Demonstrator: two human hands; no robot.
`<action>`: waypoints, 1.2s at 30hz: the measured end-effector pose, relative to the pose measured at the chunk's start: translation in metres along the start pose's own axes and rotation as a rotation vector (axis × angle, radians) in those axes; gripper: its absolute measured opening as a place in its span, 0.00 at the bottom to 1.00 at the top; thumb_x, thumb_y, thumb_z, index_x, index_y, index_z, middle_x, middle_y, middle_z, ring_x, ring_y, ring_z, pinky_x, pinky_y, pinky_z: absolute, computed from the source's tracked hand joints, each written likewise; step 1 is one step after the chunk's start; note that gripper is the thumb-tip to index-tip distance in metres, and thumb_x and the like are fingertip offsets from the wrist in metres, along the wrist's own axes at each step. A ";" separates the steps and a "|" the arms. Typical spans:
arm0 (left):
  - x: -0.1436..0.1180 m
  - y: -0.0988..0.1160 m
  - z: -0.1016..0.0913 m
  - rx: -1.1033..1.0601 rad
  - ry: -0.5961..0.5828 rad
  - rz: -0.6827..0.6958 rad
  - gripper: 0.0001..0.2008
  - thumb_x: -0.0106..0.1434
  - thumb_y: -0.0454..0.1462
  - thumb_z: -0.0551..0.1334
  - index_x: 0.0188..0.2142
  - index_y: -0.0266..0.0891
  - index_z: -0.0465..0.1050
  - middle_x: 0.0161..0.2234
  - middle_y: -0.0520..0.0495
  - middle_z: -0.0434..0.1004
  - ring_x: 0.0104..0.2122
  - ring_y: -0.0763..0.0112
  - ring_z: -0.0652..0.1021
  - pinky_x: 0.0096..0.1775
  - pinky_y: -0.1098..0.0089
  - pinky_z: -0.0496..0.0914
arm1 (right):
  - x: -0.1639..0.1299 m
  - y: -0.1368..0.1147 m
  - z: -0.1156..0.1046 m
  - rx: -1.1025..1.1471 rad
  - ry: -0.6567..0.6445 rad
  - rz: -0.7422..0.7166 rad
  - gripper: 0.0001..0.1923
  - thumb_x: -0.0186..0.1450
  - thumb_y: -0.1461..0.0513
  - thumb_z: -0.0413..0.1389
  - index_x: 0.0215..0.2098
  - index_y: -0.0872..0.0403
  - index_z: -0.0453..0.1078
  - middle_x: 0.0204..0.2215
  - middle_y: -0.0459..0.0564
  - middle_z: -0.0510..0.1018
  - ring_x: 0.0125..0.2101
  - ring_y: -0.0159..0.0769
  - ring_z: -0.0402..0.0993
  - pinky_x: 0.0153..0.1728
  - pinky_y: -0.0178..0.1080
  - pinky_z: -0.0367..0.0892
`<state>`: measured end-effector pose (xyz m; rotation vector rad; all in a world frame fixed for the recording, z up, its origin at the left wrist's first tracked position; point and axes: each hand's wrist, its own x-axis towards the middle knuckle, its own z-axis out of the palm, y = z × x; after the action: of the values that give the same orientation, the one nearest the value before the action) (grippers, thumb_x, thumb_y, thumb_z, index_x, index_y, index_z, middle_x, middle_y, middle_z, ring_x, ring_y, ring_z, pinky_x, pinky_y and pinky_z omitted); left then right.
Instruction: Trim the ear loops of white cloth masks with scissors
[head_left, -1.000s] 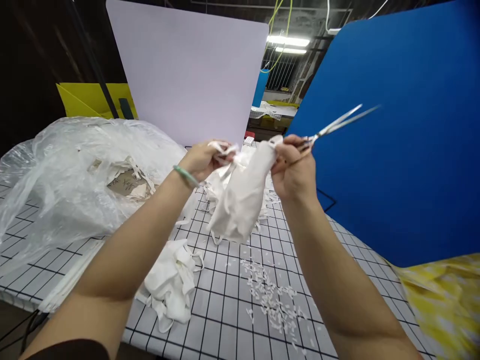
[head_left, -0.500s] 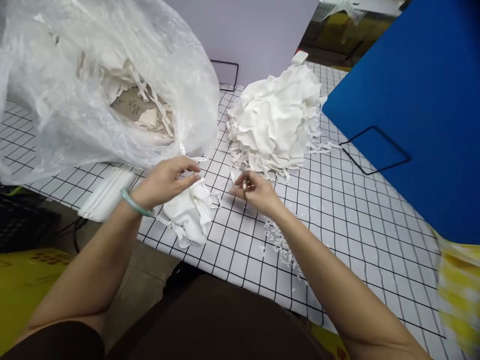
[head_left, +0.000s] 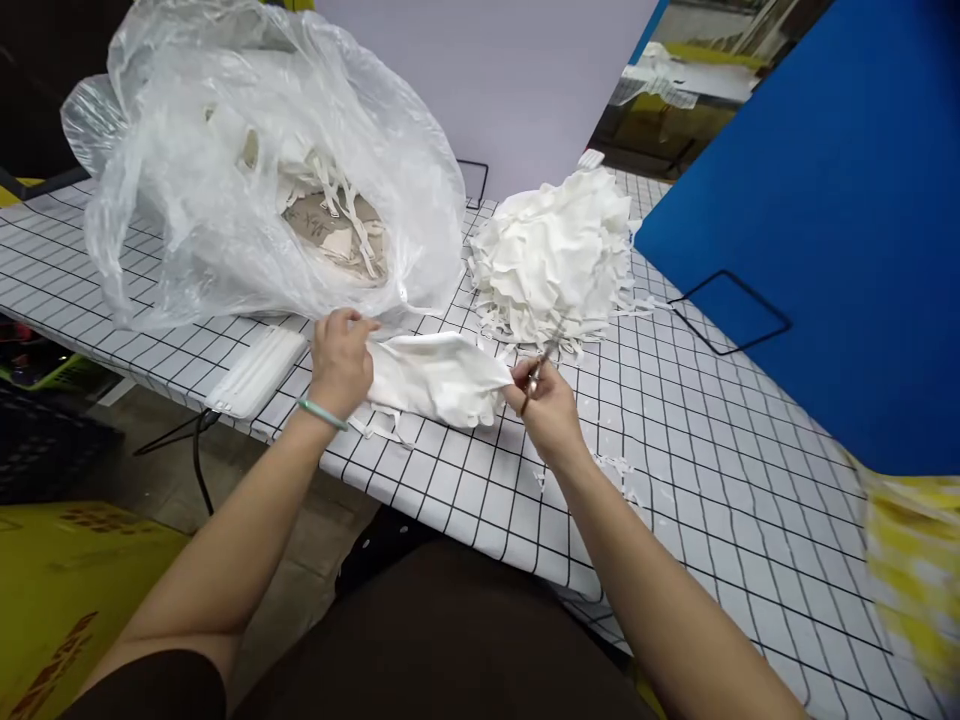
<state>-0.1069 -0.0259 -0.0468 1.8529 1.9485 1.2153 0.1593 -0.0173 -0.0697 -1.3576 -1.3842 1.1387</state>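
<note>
A white cloth piece with thin straps is stretched sideways between my hands, low over the table. My left hand, a green bangle at its wrist, is closed on the cloth's left end, its fingertips partly hidden. My right hand pinches the cloth's right corner. Small metal thread snips sit in that same hand, their blurred blades directed up and away. Just beyond them lies a heap of white cloth pieces with loose straps along its lower edge.
A clear plastic bag containing off-white pieces stands at the back left. A white ribbed block with a cable is at the table's near-left edge. Small white scraps dot the checked table. A blue panel rises at the right.
My right hand has taken hold of the cloth's corner, and the cloth is now spread rightward. My left hand has closed on its left end. The view has shifted slightly.
</note>
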 end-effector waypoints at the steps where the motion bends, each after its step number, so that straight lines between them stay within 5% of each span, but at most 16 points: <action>1: -0.010 0.008 0.003 -0.028 -0.008 0.016 0.11 0.58 0.27 0.58 0.36 0.39 0.76 0.43 0.39 0.74 0.48 0.52 0.72 0.52 0.52 0.66 | -0.009 -0.002 -0.001 0.065 0.020 -0.008 0.15 0.55 0.57 0.62 0.35 0.49 0.61 0.29 0.41 0.68 0.27 0.31 0.64 0.28 0.35 0.62; 3: -0.035 0.028 0.012 -0.221 -0.204 -0.017 0.05 0.63 0.33 0.60 0.34 0.38 0.75 0.37 0.41 0.74 0.42 0.57 0.74 0.46 0.57 0.69 | -0.029 -0.007 0.001 0.210 0.023 -0.021 0.17 0.55 0.57 0.65 0.35 0.49 0.62 0.32 0.43 0.70 0.29 0.32 0.67 0.31 0.35 0.65; 5: -0.058 0.047 0.022 -0.555 -0.522 -0.193 0.13 0.67 0.43 0.60 0.30 0.37 0.73 0.29 0.46 0.72 0.33 0.64 0.73 0.37 0.64 0.70 | -0.050 -0.011 0.007 0.315 -0.001 -0.030 0.16 0.56 0.59 0.66 0.35 0.49 0.63 0.33 0.43 0.71 0.31 0.32 0.69 0.33 0.35 0.67; 7: -0.074 0.061 0.031 -0.792 -0.662 -0.390 0.20 0.66 0.51 0.60 0.30 0.36 0.71 0.27 0.49 0.70 0.29 0.69 0.72 0.32 0.68 0.67 | -0.074 -0.015 0.015 0.334 -0.051 -0.040 0.13 0.58 0.60 0.64 0.34 0.49 0.63 0.33 0.43 0.71 0.32 0.32 0.70 0.35 0.36 0.69; 14: -0.072 0.056 0.037 -1.032 -0.525 -0.783 0.21 0.52 0.40 0.73 0.43 0.35 0.71 0.34 0.49 0.76 0.32 0.70 0.75 0.36 0.69 0.68 | -0.131 -0.013 0.016 0.277 -0.570 -0.001 0.07 0.61 0.63 0.60 0.34 0.51 0.64 0.30 0.43 0.68 0.29 0.32 0.68 0.34 0.37 0.68; 16: -0.071 0.049 0.032 -1.024 -0.515 -0.805 0.19 0.53 0.40 0.72 0.41 0.34 0.72 0.34 0.48 0.77 0.32 0.70 0.75 0.36 0.69 0.69 | -0.120 -0.006 0.010 0.258 -0.513 0.060 0.08 0.62 0.59 0.61 0.35 0.51 0.65 0.31 0.45 0.71 0.31 0.33 0.70 0.36 0.39 0.69; 20: -0.074 0.038 0.022 -1.018 -0.522 -0.826 0.18 0.52 0.41 0.73 0.39 0.34 0.74 0.33 0.47 0.78 0.34 0.67 0.76 0.37 0.68 0.70 | -0.061 0.011 0.013 0.045 -0.151 0.059 0.13 0.60 0.57 0.63 0.38 0.49 0.65 0.42 0.50 0.75 0.40 0.41 0.72 0.45 0.46 0.69; 23: -0.076 0.034 0.015 -1.032 -0.499 -0.821 0.17 0.54 0.42 0.73 0.38 0.34 0.75 0.33 0.47 0.79 0.35 0.66 0.77 0.39 0.68 0.71 | -0.020 0.018 0.024 -0.098 -0.195 -0.012 0.11 0.52 0.63 0.64 0.31 0.50 0.67 0.37 0.49 0.76 0.43 0.44 0.70 0.48 0.48 0.66; 27: -0.067 0.038 0.007 -1.094 -0.478 -0.823 0.16 0.57 0.44 0.71 0.39 0.36 0.74 0.32 0.49 0.78 0.33 0.68 0.77 0.39 0.68 0.72 | -0.011 0.016 0.025 -0.070 -0.278 0.017 0.08 0.54 0.63 0.61 0.28 0.50 0.65 0.25 0.43 0.71 0.28 0.35 0.67 0.35 0.41 0.66; 32: -0.036 0.053 -0.001 -0.996 -0.607 -0.619 0.14 0.59 0.45 0.68 0.35 0.37 0.73 0.29 0.49 0.73 0.29 0.69 0.72 0.31 0.69 0.68 | -0.017 -0.007 0.009 0.286 -0.231 0.046 0.13 0.56 0.59 0.63 0.34 0.50 0.63 0.29 0.42 0.72 0.27 0.30 0.68 0.30 0.37 0.65; 36: -0.036 0.063 -0.004 -0.486 -0.229 -0.247 0.11 0.56 0.42 0.70 0.31 0.39 0.72 0.33 0.47 0.71 0.34 0.64 0.70 0.35 0.66 0.67 | -0.010 -0.042 0.004 0.545 -0.064 -0.101 0.14 0.56 0.64 0.65 0.34 0.49 0.63 0.30 0.40 0.71 0.28 0.29 0.70 0.34 0.37 0.69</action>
<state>-0.0553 -0.0672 -0.0160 1.3920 1.5328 1.2027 0.1470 -0.0271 -0.0293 -0.8592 -1.0615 1.3726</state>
